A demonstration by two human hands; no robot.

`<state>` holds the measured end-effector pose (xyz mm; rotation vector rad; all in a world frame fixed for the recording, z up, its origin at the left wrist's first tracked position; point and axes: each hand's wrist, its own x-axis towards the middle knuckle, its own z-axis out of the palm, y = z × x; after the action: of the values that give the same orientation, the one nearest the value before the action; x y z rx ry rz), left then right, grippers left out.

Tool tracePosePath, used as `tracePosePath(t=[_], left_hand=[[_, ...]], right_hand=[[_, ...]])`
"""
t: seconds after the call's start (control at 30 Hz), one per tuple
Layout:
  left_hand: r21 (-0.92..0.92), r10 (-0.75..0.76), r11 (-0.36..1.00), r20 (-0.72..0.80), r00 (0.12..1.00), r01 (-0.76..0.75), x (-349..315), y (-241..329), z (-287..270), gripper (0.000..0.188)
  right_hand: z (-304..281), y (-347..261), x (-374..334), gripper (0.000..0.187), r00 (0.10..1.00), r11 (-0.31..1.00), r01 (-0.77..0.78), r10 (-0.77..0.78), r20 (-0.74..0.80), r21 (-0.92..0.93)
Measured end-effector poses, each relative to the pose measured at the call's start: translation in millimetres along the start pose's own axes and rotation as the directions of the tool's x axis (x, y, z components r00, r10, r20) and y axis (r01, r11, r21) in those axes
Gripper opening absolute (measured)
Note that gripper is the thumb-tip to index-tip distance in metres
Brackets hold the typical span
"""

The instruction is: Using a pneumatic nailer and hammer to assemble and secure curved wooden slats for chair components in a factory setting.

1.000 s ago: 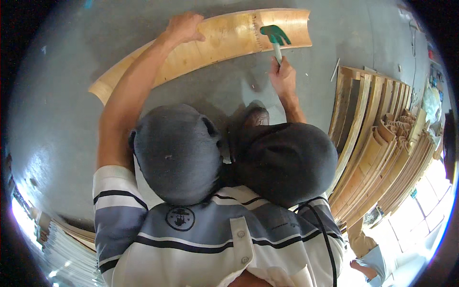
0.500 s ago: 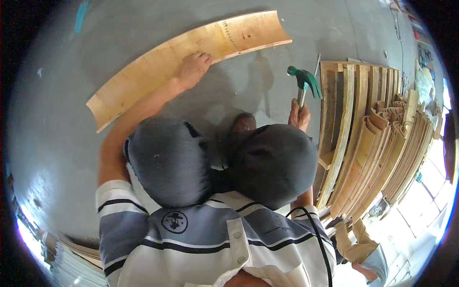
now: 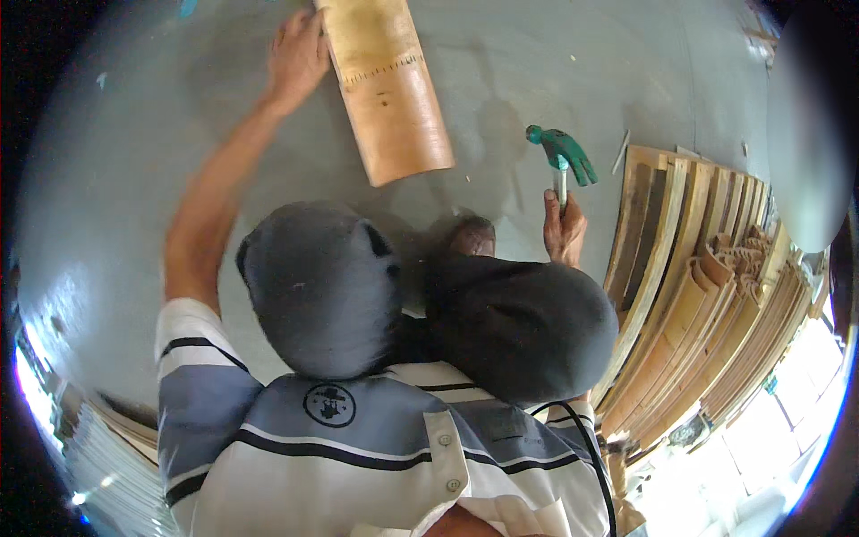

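Hand [image 3: 565, 229] around hammer [image 3: 561, 154], plus shirt emblem [image 3: 329, 405]

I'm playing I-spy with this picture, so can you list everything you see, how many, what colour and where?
Curved wooden panel: one, light brown, top centre
Hammer: one, green head, in the right hand
Slatted wooden frame: one, brown, right
Curved wooden pieces: many, light brown, stacked right
Sheets: many, pale, lower left
Floor: one, grey, underneath
Cable: one, black, beside the shirt
Blurry shape: one, grey, right edge; can't tell what
Shirt: one, white, grey and black, bottom
Trouser knees: two, dark, centre
Shoe: one showing, brown, between knees
Left hand: one, bare, at the panel's left edge
Right hand: one, bare, around the hammer's handle
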<state>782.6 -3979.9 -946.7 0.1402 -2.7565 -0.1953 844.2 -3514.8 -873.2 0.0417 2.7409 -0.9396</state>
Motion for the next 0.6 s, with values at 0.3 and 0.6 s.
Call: tracePosePath(t=[0.3, 0.6], left_hand=[[-0.282, -0.569, 0.559, 0.554, 0.608, 0.780, -126.2, 45.0, -9.4, 0.058], [-0.221, -0.369, 0.817, 0.509, 0.777, 0.533, -142.5, 21.7, -55.3, 0.042]], right_hand=[[42.4, -57.4, 16.3, 0.042, 0.972, 0.991, 0.127, -0.133, 0.195, 0.044], [72.2, -125.3, 54.0, 0.039, 0.930, 0.962, 0.271, -0.273, 0.247, 0.043]])
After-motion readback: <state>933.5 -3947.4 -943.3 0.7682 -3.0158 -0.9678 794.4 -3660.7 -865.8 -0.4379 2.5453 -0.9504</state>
